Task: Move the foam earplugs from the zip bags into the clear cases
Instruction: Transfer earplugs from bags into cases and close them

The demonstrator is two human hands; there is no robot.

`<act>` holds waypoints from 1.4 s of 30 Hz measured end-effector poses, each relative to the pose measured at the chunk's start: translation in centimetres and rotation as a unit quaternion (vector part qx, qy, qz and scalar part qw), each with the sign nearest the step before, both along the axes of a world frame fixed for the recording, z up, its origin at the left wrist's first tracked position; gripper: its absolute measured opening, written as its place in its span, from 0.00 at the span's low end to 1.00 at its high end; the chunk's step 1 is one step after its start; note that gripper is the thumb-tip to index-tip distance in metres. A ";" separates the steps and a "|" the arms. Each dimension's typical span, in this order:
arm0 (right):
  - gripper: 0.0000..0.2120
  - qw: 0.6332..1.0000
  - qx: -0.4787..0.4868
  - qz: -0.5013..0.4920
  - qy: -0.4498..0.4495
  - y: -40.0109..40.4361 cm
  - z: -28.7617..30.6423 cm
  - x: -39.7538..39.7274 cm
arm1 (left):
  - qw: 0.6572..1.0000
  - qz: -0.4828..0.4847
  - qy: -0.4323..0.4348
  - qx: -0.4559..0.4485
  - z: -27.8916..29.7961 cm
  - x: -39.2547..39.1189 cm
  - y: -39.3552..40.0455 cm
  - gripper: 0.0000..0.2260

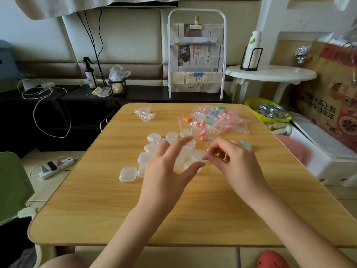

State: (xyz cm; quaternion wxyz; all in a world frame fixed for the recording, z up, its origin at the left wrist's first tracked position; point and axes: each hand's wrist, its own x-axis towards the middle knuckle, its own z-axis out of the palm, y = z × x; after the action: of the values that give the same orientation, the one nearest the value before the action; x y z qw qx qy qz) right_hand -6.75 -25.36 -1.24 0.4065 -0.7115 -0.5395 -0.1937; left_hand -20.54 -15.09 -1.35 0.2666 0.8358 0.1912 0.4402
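Your left hand (170,163) hovers spread wide above the clear cases (152,147) clustered mid-surface (96,200), likely choosing one. Your right hand (229,161) is curled, fingertips pinched; on what, I cannot tell. Earplug zip bags (212,120) lie just beyond.

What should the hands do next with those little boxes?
Probably open one clear case: the right hand seems to pinch it, the left hand hovers open over the cases, and two pink earplugs lie loose nearby.

Frosted plastic cases (127,174), glossy film zip bags (214,120), matt wood-grain table (100,209).
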 end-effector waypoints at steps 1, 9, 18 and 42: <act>0.06 1.000 -0.002 -0.010 -0.024 0.0 0.1 -0.2 | 1.000 -0.008 0.001 0.028 -0.3 0.1 0.0 0.16; 0.06 0.998 -0.061 0.004 -0.032 0.2 -0.3 -0.5 | 0.998 -0.014 -0.032 0.046 -0.5 0.2 0.4 0.04; 0.11 0.916 -0.007 -0.004 0.401 7.9 3.5 1.9 | 0.989 0.072 0.036 -0.124 0.9 -1.8 2.6 0.24; 0.12 0.932 -0.079 0.038 0.353 10.9 2.2 0.0 | 0.852 -0.078 -0.024 -0.516 0.6 -2.3 4.9 0.09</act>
State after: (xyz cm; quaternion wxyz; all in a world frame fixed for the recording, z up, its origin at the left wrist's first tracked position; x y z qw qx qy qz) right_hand -6.74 -14.43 0.94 0.5197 -0.7432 -0.4013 0.1287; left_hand -22.79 -10.24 -0.77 0.6980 0.5792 0.3184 0.2757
